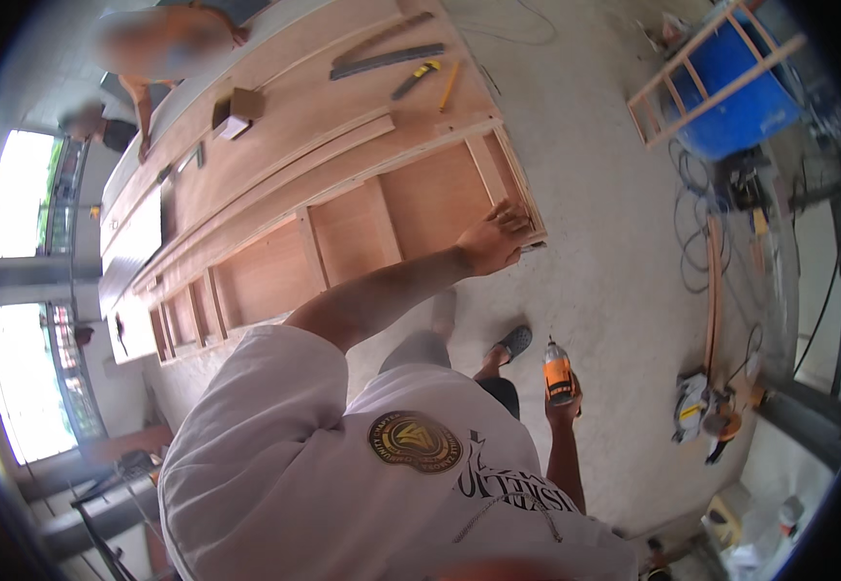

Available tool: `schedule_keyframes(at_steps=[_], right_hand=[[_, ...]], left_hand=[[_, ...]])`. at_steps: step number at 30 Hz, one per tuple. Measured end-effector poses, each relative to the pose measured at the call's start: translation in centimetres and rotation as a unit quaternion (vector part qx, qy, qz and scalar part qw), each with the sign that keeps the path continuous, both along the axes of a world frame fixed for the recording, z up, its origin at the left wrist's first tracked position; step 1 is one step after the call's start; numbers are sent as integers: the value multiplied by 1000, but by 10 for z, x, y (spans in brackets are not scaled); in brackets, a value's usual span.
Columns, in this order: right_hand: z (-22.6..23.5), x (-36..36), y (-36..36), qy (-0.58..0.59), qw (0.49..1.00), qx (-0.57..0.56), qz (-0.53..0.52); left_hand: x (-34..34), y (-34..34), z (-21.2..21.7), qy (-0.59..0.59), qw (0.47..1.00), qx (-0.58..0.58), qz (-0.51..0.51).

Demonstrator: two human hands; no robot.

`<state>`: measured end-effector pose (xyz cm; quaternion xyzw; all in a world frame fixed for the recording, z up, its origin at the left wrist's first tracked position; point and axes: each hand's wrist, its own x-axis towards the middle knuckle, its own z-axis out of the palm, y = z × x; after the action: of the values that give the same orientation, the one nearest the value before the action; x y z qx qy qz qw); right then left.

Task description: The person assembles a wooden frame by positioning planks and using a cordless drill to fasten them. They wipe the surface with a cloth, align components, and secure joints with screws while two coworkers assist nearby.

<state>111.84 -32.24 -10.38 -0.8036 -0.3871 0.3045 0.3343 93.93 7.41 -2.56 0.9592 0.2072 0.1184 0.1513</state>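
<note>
Near the middle, my left hand (494, 242) reaches across to the near right corner of a long wooden frame (306, 254), its fingers bent over the end rail. The frame has several crosspieces with plywood behind them. Low and to the right, apart from the frame, my right hand (567, 405) is closed round an orange and black cordless drill (558, 376). The drill's bit end points away from me, above the floor. Whether a small thing is under my left fingers is hidden.
Plywood sheets (343, 107) beyond the frame carry a hammer (416, 79), a dark straight bar (387, 61), a pencil-like stick (450, 87) and a small open box (239, 111). Another person (164, 48) leans at the far left. Right: a blue barrel (735, 97), cables, and a power saw (720, 426).
</note>
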Motion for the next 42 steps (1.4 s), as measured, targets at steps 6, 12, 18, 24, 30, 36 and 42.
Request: schedule_keyframes(at_steps=[6,12,18,24,30,36,42], right_hand=[[-40,55,-74,-16,976,-218,25],[-15,140,-95,-139,945,-296,-3],[32,202,-76,-241,917,-317,-38],[30,139,-11,-250,906,-337,62],[21,-43,72,-171,867,-384,268],[127,-202,134,-133,852,-339,377],[220,-375,190,12,819,-277,502]], left_hand=[[2,-22,10,77,987,101,97],[-53,-152,63,-27,968,-62,243],[-235,-293,32,85,850,-339,393],[-440,-412,-72,111,374,-505,769],[-538,-495,-107,69,525,-447,721],[-619,-542,-114,7,472,-510,719],[-693,-590,-110,-78,397,-471,784]])
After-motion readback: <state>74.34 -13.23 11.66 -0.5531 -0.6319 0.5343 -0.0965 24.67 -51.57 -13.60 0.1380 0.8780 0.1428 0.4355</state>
